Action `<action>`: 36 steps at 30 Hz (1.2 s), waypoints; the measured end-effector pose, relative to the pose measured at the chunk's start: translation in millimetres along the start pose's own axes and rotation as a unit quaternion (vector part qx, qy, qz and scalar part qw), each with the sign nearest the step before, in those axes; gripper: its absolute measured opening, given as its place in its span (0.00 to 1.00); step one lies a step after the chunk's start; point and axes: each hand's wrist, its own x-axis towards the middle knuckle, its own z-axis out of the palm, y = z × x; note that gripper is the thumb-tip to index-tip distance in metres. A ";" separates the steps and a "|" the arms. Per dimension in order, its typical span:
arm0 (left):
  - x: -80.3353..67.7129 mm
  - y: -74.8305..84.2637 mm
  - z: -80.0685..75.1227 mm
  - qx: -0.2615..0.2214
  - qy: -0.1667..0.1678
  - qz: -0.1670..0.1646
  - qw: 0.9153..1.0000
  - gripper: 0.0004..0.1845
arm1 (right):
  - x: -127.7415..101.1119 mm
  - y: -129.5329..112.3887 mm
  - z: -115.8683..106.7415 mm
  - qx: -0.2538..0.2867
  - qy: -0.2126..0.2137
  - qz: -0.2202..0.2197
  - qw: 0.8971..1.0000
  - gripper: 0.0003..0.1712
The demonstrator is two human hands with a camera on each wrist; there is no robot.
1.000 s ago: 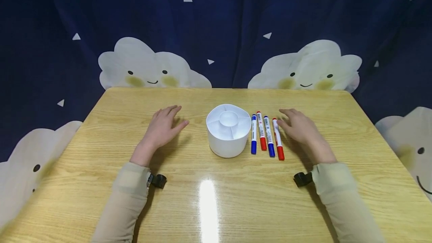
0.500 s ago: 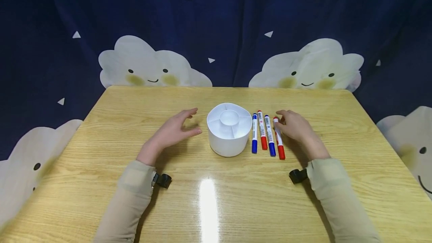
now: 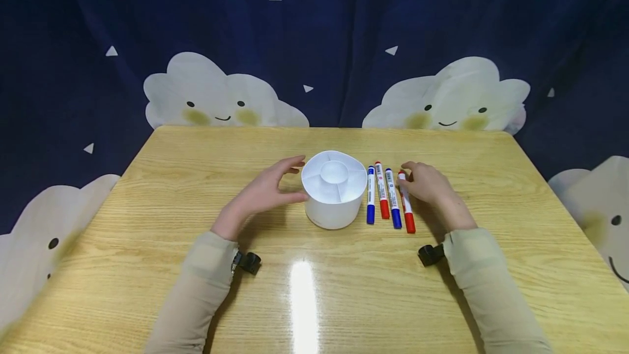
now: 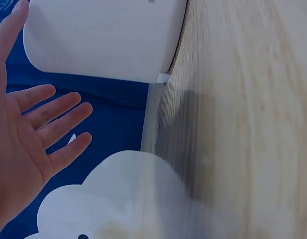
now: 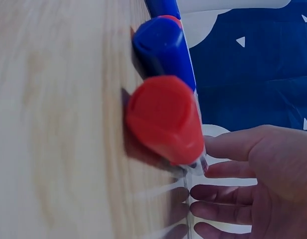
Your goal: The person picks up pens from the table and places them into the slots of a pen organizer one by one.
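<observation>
Your left hand has slid rightward over the last second and now stands at the left side of the white holder, at the center of the head view; your right hand has edged in to the rightmost red marker, right of center. That suggests you are at the end of a reach, with nothing lifted yet. Your left hand is wide, thumb well apart from straight fingers; you can't tell whether the thumb touches the wall. On your right, thumb and index finger make a narrow gap at the marker's far end, other fingers loosely straight; whether they pinch it, you can't tell. The holder looks like smooth matte plastic, rounded, with thin dividers around a circular middle well. Beside it lie your 4 markers, slim printed white barrels ending in glossy caps, 2 blue and 2 red. Under them, the table shows pale grain and a bright streak at lower center; the curtain across the upper frame is navy cloth with clouds.
</observation>
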 end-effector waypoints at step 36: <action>5.4 7.8 12.2 -0.054 -0.018 0.009 0.998 0.48 | -5.6 -15.5 -9.4 0.068 0.053 0.003 0.996 0.24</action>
